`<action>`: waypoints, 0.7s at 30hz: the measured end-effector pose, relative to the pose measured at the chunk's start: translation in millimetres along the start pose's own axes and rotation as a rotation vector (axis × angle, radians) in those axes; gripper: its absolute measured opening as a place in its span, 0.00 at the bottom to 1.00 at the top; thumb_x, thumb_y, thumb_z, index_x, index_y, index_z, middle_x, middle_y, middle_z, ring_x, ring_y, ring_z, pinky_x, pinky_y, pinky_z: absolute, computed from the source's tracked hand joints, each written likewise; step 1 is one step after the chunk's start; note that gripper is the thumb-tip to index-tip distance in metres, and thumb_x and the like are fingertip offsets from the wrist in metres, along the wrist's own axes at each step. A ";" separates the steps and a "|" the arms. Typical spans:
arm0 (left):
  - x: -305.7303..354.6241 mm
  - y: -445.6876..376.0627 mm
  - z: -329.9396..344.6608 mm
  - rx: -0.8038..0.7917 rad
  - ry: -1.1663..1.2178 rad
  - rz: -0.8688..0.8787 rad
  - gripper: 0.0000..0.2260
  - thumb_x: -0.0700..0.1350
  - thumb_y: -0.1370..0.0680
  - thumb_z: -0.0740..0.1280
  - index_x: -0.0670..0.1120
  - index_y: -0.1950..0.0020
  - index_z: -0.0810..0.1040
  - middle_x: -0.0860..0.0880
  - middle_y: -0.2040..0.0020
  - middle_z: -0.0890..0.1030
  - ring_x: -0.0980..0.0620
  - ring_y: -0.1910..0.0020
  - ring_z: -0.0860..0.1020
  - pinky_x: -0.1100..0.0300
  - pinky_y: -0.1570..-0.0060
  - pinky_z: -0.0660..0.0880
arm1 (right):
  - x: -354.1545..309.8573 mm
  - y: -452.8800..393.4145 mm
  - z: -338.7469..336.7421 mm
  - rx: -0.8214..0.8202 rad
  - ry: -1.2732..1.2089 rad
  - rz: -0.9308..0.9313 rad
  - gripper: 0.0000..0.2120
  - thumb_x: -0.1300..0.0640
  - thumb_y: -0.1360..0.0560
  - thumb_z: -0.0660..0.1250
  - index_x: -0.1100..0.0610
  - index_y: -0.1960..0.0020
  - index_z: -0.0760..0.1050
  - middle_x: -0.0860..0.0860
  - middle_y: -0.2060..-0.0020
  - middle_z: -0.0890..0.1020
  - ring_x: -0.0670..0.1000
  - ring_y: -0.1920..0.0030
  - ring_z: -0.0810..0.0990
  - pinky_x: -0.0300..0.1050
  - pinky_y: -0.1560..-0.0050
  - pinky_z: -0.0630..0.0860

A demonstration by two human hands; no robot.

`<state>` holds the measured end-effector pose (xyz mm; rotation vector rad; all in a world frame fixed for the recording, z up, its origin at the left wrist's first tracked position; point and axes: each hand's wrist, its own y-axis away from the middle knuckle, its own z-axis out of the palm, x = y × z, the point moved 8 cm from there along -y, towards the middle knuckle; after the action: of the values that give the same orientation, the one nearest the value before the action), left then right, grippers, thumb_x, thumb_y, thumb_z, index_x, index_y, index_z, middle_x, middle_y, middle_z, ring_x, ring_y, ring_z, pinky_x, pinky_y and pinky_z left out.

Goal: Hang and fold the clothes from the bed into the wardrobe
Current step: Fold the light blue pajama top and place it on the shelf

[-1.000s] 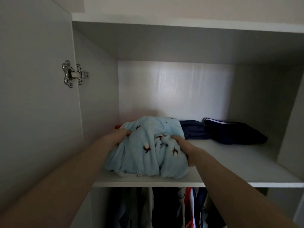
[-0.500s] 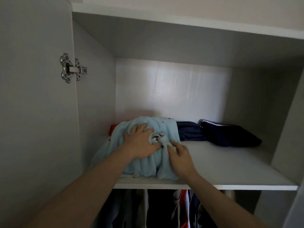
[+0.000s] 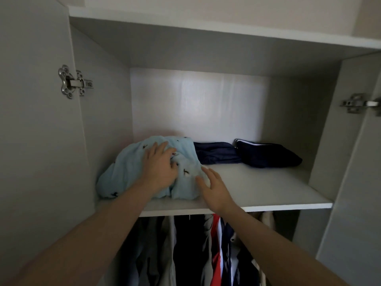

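Pressing down on the light blue garment [image 3: 132,172], we have it bundled at the left end of the wardrobe shelf [image 3: 268,188]. Our left hand [image 3: 159,168] lies flat on top of it, fingers spread; our right hand [image 3: 214,185] rests open against its right edge, gripping nothing. Two dark folded pieces [image 3: 247,154] already sit further back to the right, and hung clothes [image 3: 206,250] fill the space below the shelf. We judge this piece nearly stowed, though it looks lumpy and may want tidying. The bed is out of view, so we cannot tell what remains.
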<state>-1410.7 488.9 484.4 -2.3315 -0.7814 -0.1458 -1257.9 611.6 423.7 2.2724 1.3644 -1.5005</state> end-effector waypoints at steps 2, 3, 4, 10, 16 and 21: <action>37.1 24.0 -6.0 0.037 0.100 0.098 0.20 0.44 0.21 0.66 0.50 0.28 0.75 0.47 0.20 0.66 0.42 0.20 0.59 0.44 0.21 0.52 | 7.9 28.2 -26.0 0.028 0.008 -0.003 0.25 0.49 0.16 0.64 0.54 0.21 0.67 0.52 0.24 0.68 0.49 0.25 0.67 0.38 0.24 0.59; 56.5 38.5 -9.1 0.058 0.138 0.151 0.20 0.42 0.23 0.67 0.49 0.31 0.78 0.47 0.22 0.68 0.42 0.22 0.62 0.44 0.22 0.54 | 11.8 43.9 -40.4 0.042 0.008 0.003 0.25 0.51 0.16 0.65 0.54 0.22 0.67 0.52 0.25 0.69 0.48 0.26 0.68 0.37 0.25 0.60; 75.9 54.8 -11.7 0.076 0.173 0.201 0.19 0.41 0.24 0.68 0.49 0.33 0.79 0.47 0.24 0.70 0.43 0.24 0.65 0.43 0.23 0.56 | 16.1 60.7 -55.7 0.057 0.009 0.010 0.24 0.51 0.16 0.65 0.53 0.22 0.67 0.50 0.26 0.69 0.47 0.27 0.69 0.38 0.26 0.62; 180.7 170.9 5.9 -0.022 0.343 0.382 0.16 0.43 0.26 0.68 0.52 0.39 0.81 0.52 0.29 0.74 0.47 0.27 0.69 0.52 0.26 0.62 | 54.5 197.5 -146.6 0.141 -0.010 0.140 0.23 0.57 0.19 0.68 0.47 0.26 0.70 0.40 0.42 0.77 0.39 0.45 0.80 0.25 0.44 0.72; 269.9 295.8 57.1 -0.322 0.441 0.552 0.14 0.45 0.24 0.71 0.53 0.39 0.80 0.59 0.31 0.73 0.59 0.30 0.69 0.58 0.29 0.64 | 108.7 373.5 -212.6 0.202 0.055 0.366 0.23 0.49 0.19 0.67 0.37 0.27 0.67 0.35 0.35 0.72 0.37 0.39 0.71 0.32 0.40 0.67; 352.6 399.6 96.1 -0.618 0.486 0.701 0.16 0.45 0.23 0.72 0.51 0.35 0.79 0.54 0.29 0.73 0.53 0.27 0.69 0.58 0.28 0.64 | 131.6 535.1 -252.7 0.360 0.109 0.624 0.24 0.50 0.20 0.66 0.38 0.25 0.66 0.38 0.28 0.71 0.37 0.36 0.75 0.36 0.37 0.73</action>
<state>-904.7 484.7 291.5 -2.8083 0.3923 -0.6810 -686.2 504.1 253.2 2.6579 0.3277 -1.4839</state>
